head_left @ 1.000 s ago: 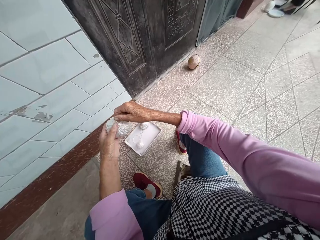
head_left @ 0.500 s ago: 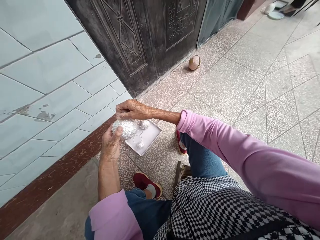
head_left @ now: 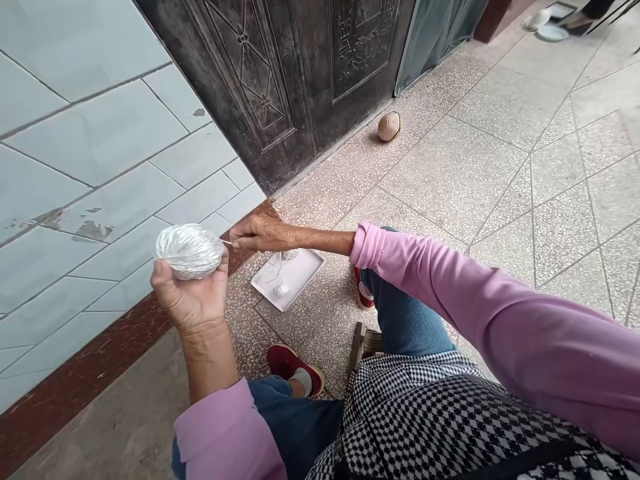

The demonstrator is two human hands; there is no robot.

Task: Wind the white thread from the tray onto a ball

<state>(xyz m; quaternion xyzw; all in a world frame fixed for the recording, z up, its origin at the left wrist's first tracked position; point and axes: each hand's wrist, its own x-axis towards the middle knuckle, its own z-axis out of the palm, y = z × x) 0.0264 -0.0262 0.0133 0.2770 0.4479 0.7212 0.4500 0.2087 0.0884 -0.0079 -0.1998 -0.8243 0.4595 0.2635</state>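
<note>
My left hand (head_left: 193, 297) is raised, palm up, with its fingers curled around a ball of shiny white thread (head_left: 189, 251). My right hand (head_left: 261, 233) reaches across just right of the ball, its fingertips pinched on a thin strand that leads off the ball. Below the right hand a white tray (head_left: 303, 275) lies on the floor with two small white thread bundles, one (head_left: 281, 289) near its front and one partly hidden under the hand.
A pale tiled wall (head_left: 100, 167) runs along the left, with a dark embossed metal door (head_left: 300, 67) behind. A small ball (head_left: 389, 126) rests by the door. My red shoes (head_left: 293, 367) and a low wooden stool (head_left: 367, 343) are on the speckled floor.
My left hand has lifted the thread ball up and to the left, away from the tray. The right hand stayed above the tray, pinching the strand.
</note>
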